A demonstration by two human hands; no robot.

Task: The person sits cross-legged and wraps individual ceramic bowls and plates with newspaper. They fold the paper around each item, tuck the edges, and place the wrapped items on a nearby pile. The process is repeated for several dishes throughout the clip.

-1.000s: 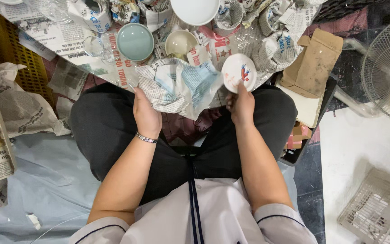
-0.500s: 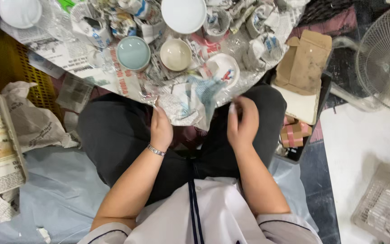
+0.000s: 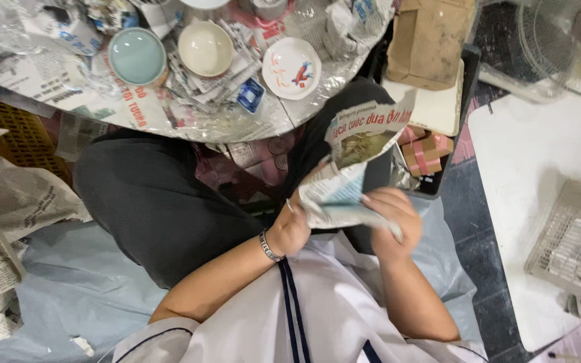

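Newspaper sheet, crumpled and partly torn, held in the lap between both hands, off the near edge of the table. Head view: left hand, bracelet at the wrist, its grip closed on the sheet's lower left; right hand, its grip closed over the folded lower right. A moment earlier both hands were up at the table's near edge, the right by the small white painted dish; the dish now lies on the table, untouched, and the hands have drawn back with paper, so the work appears to have shifted from dish to wrapping sheet. Further along the table: a pale blue bowl and a cream bowl, side by side.
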